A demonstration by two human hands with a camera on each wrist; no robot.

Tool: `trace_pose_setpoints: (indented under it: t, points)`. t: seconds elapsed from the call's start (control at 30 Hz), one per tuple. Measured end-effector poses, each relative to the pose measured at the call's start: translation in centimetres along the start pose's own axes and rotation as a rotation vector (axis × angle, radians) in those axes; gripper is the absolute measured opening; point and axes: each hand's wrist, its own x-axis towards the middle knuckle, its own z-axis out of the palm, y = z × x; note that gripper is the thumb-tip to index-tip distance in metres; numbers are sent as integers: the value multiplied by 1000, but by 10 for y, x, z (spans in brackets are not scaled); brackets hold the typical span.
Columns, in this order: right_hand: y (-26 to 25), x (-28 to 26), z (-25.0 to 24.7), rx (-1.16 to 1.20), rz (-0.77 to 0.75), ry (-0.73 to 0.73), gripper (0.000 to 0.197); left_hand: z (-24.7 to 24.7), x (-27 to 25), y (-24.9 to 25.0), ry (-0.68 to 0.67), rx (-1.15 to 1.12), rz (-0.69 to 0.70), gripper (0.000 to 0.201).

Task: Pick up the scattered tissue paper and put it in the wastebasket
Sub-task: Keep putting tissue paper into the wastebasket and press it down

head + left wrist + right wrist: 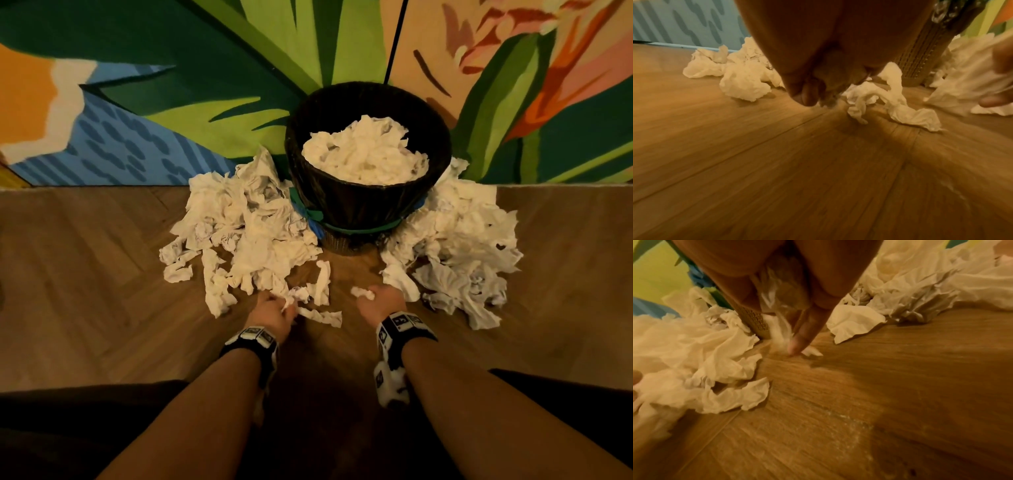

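Note:
A dark wastebasket [368, 202] stands against the wall, heaped with white tissue [366, 154]. Crumpled tissue lies in a left pile [246, 233] and a right pile [459, 246] on either side of it. My left hand [284, 305] is low at the near edge of the left pile, its fingers curled and pinching a scrap of tissue. In the left wrist view the left hand [818, 97] hovers just over a twisted strip [865, 95]. My right hand [368, 294] grips a small wad; in the right wrist view the right hand [789, 331] holds tissue in the palm, one fingertip touching the floor.
The floor [102, 274] is wood parquet, and a painted leaf mural [171, 102] covers the wall behind. The basket's woven base [920, 53] shows under its dark liner and a green band [363, 228]. My knees fill the lower corners of the head view.

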Motion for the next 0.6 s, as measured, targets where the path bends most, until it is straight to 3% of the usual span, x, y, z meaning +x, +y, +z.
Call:
trace_pose_setpoints:
  t: [0.1, 0.2, 0.33, 0.43, 0.6]
  points:
    - [0, 0, -6, 15, 36, -6, 45, -7, 0, 3, 166, -132, -37, 38]
    - [-1, -5, -4, 104, -9, 42, 26, -13, 1, 2, 259, -291, -80, 34]
    - [-10, -10, 4, 7, -68, -88, 5, -12, -1, -7, 263, -493, -102, 30]
    - [-12, -15, 12, -203, -204, -188, 9, -9, -2, -9, 195, -472, -100, 35]
    - [-10, -25, 36, -537, -455, -473, 46, -10, -2, -5, 85, -554, -221, 36]
